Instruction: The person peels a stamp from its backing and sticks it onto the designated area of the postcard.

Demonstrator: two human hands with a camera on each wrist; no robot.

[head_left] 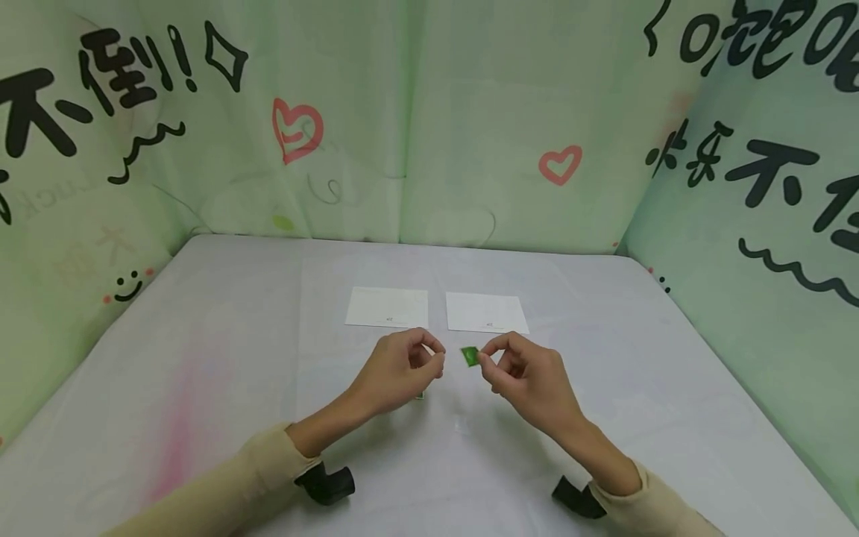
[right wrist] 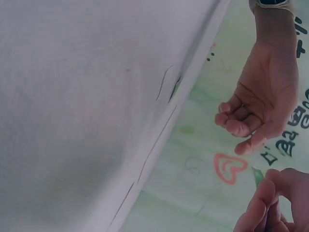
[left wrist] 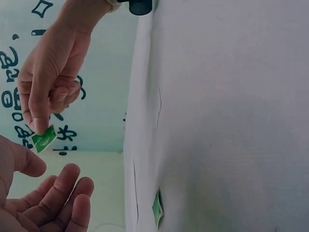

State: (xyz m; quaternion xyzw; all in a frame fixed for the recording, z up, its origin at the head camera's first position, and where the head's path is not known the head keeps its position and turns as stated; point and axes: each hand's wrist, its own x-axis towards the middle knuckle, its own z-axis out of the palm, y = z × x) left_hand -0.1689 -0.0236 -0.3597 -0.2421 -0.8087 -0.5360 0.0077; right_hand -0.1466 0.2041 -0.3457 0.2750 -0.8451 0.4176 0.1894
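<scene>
My right hand (head_left: pixel 537 380) pinches a small green square piece with a pale border, like a stamp (head_left: pixel 470 356), between thumb and index finger, above the table. In the left wrist view the held stamp (left wrist: pixel 44 139) shows a lighter mark on its face. My left hand (head_left: pixel 400 369) is just left of it, fingers loosely bent and holding nothing; the left wrist view shows thumb and fingers apart. A second green stamp (left wrist: pixel 157 210) lies on the table below the left hand, mostly hidden by it in the head view.
Two white cards, a left card (head_left: pixel 386 306) and a right card (head_left: pixel 486 312), lie side by side beyond the hands, each with a small mark near its front edge. The white-covered table (head_left: pixel 221 418) meets pale green printed curtains (head_left: pixel 470 112) at the back and sides.
</scene>
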